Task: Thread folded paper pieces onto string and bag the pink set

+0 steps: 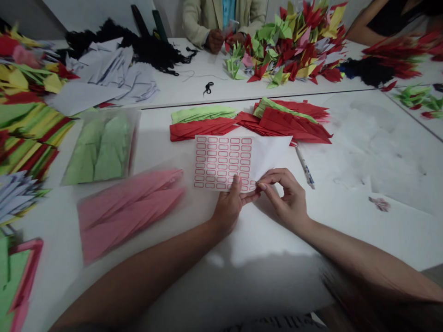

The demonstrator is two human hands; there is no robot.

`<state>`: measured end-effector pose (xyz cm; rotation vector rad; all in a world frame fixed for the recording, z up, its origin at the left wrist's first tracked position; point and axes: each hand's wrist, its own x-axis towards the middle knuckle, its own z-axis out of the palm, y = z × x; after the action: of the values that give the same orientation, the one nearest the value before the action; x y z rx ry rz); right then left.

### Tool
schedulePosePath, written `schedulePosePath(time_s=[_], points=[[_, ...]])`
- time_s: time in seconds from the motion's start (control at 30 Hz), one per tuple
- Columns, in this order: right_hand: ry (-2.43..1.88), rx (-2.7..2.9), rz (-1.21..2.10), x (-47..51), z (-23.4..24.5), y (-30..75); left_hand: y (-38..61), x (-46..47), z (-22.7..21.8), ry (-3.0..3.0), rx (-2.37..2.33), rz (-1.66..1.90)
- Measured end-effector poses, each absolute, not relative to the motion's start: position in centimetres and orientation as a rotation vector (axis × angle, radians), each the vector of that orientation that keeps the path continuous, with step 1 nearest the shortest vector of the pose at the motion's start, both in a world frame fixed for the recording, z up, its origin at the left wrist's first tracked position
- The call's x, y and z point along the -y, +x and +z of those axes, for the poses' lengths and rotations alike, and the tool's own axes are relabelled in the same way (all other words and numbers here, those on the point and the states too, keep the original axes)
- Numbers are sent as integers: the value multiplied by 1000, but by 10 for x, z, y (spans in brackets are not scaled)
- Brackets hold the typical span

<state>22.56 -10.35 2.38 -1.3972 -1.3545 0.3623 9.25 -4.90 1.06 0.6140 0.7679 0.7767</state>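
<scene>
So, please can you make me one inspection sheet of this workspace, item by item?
surface: white table, two panels meeting at a seam.
job's things: label sheet with red borders, white paper beside it.
clutter: folded red paper, pink paper in plastic, pen, pile of paper cranes.
grippers: left hand has its thumb on the label sheet; right hand pinches at its lower corner.
cables: nothing seen.
surroundings: a co-worker's hand across the table.
</scene>
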Motion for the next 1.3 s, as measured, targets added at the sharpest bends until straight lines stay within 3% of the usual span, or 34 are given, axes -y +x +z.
schedulePosePath(time_s=[0.27, 0.53, 1.0, 1.3], points=[[-1376, 1423, 322, 107, 26, 225, 91, 54, 8, 790, -927, 767], [-1330, 1321, 560, 107, 25, 222, 88, 59, 8, 877, -945, 960], [-1272, 1337, 628, 108, 23, 220, 88, 56, 1, 873, -992, 1013], [-1241, 1126, 380, 106, 30, 234, 89, 46, 8, 873, -1016, 965]])
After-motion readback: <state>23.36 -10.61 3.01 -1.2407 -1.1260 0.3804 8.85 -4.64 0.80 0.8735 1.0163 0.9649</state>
